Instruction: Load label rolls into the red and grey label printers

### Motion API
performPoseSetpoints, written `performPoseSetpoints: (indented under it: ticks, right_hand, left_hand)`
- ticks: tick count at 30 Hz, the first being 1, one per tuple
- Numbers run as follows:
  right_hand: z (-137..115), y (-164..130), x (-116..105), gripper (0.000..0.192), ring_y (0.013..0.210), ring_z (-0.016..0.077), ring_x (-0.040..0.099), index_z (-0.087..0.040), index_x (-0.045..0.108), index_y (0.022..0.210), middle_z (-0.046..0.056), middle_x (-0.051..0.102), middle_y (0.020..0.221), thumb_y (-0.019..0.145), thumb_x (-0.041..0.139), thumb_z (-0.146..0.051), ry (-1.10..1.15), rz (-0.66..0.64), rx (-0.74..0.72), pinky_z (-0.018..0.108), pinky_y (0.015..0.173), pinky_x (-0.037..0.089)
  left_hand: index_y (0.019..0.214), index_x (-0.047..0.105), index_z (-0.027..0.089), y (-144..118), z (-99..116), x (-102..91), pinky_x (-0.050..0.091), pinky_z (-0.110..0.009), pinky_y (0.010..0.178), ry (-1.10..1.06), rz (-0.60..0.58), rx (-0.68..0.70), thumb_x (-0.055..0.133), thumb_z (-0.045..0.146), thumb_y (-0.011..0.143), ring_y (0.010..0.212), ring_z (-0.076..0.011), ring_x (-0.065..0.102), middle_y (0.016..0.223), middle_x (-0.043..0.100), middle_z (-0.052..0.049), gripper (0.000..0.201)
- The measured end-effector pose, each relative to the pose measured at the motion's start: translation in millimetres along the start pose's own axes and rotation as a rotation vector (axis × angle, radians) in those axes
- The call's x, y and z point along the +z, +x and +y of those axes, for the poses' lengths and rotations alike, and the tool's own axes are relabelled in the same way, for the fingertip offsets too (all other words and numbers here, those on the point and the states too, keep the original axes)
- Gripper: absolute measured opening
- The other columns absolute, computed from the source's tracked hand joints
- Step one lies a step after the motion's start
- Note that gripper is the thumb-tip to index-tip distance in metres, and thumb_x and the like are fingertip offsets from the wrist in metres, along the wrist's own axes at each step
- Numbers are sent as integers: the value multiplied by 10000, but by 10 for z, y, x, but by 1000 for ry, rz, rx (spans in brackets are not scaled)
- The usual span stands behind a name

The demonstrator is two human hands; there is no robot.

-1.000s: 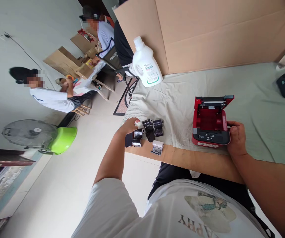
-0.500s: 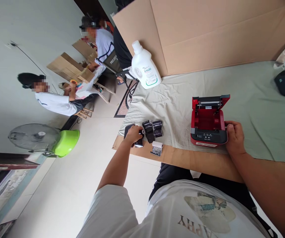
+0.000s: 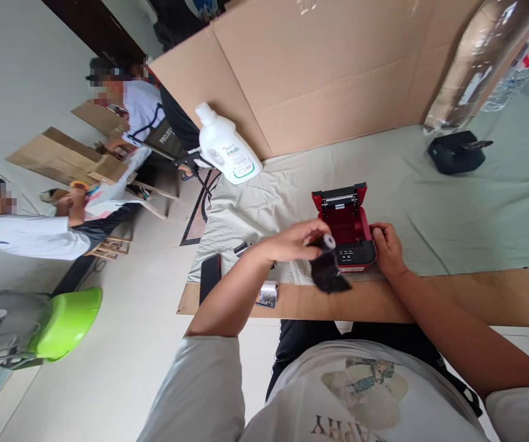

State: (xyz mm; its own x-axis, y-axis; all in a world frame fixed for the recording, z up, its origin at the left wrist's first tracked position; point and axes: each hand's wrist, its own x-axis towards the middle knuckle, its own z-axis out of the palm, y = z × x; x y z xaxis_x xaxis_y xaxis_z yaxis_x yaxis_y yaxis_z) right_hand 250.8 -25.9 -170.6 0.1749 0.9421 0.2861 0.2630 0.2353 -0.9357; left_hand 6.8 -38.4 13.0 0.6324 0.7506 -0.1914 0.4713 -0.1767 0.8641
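My left hand (image 3: pixel 298 240) is closed around a black paper roll (image 3: pixel 329 270) with a white core; a loose end hangs down from it. The roll is in front of the left side of a red and black receipt printer (image 3: pixel 359 253), whose lid stands raised over its hollow red bay. At the printer's right side, my right hand (image 3: pixel 387 248) grips the casing with bent fingers. A white printed paper roll (image 3: pixel 270 293) lies near the table's front edge. Beside it, my left forearm hides most of the other dark rolls (image 3: pixel 242 248).
A flat black phone-like slab (image 3: pixel 209 279) lies at the table's left end. Behind it stands a white detergent bottle (image 3: pixel 230 147) by a cardboard panel (image 3: pixel 319 73). Farther right are a black device (image 3: pixel 458 152) and a plastic bottle (image 3: pixel 513 80). Two people sit working at the far left.
My left hand has moved right from the table's left end to the printer, carrying the black roll. My right hand stays at the printer's side. The camera view has shifted.
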Motion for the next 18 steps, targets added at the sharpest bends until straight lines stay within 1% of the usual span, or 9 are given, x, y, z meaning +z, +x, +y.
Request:
performPoseSetpoints:
  ticks: [2, 3, 4, 6, 8, 9, 12, 15, 18]
  right_hand:
    - [18, 6, 0, 504, 905, 227, 638, -231, 612, 985, 64, 689, 963, 911, 421, -692, 8, 1, -1, 427, 848, 515]
    - [26, 9, 2, 498, 904, 226, 642, -231, 611, 990, 63, 692, 963, 913, 424, -686, 15, -1, 0, 426, 847, 518]
    - [33, 11, 4, 492, 900, 224, 645, -232, 609, 994, 62, 695, 962, 915, 426, -681, 24, -2, 2, 423, 842, 521]
    - [43, 13, 9, 483, 879, 220, 652, -234, 604, 1000, 58, 701, 950, 917, 429, -677, 44, 1, 12, 415, 817, 528]
    - [46, 13, 13, 484, 856, 218, 656, -234, 597, 1000, 55, 706, 935, 914, 433, -681, 67, -3, 24, 408, 794, 533]
    - [43, 13, 14, 488, 846, 216, 658, -234, 594, 1002, 55, 708, 929, 911, 435, -686, 78, -10, 30, 404, 784, 535]
    - [29, 16, 17, 508, 827, 214, 659, -231, 587, 1004, 57, 710, 925, 902, 436, -705, 95, -30, 39, 395, 761, 537]
    - [19, 23, 18, 517, 835, 217, 654, -231, 588, 997, 58, 704, 922, 896, 436, -715, 85, -23, 31, 397, 766, 532]
    - [13, 24, 15, 506, 840, 217, 646, -235, 591, 994, 54, 697, 922, 900, 436, -708, 82, -25, 19, 396, 770, 532]
  left_hand:
    - [1084, 611, 161, 408, -58, 122, 512, -316, 837, 151, 107, -28, 589, 197, 739, 929, -194, 641, 1041, 678, -69, 348]
    - [1096, 608, 161, 575, -68, 183, 510, -333, 865, 262, 130, -72, 588, 189, 745, 961, -209, 646, 1074, 682, -78, 353]
    - [1117, 606, 161, 712, -63, 243, 506, -351, 893, 387, 133, -126, 587, 182, 755, 1001, -228, 651, 1109, 686, -90, 362]
    - [1157, 603, 151, 896, -18, 351, 491, -387, 944, 641, 87, -240, 582, 166, 783, 1075, -269, 654, 1153, 695, -123, 375]
    - [1176, 606, 127, 989, 31, 433, 465, -426, 990, 830, 21, -324, 562, 151, 815, 1116, -301, 653, 1153, 706, -158, 365]
    - [1171, 612, 116, 1015, 44, 463, 454, -443, 1005, 890, -9, -350, 554, 148, 827, 1119, -311, 656, 1139, 712, -170, 350]
    - [1138, 647, 116, 1066, 12, 514, 451, -458, 1017, 950, -53, -379, 562, 151, 840, 1120, -319, 662, 1126, 716, -176, 312]
    - [1112, 683, 132, 1103, -78, 530, 473, -446, 1005, 952, 5, -358, 592, 155, 836, 1142, -322, 649, 1148, 705, -173, 291]
    - [1110, 700, 143, 1092, -142, 512, 475, -438, 1022, 923, 60, -311, 659, 249, 835, 1173, -324, 624, 1201, 682, -162, 297]
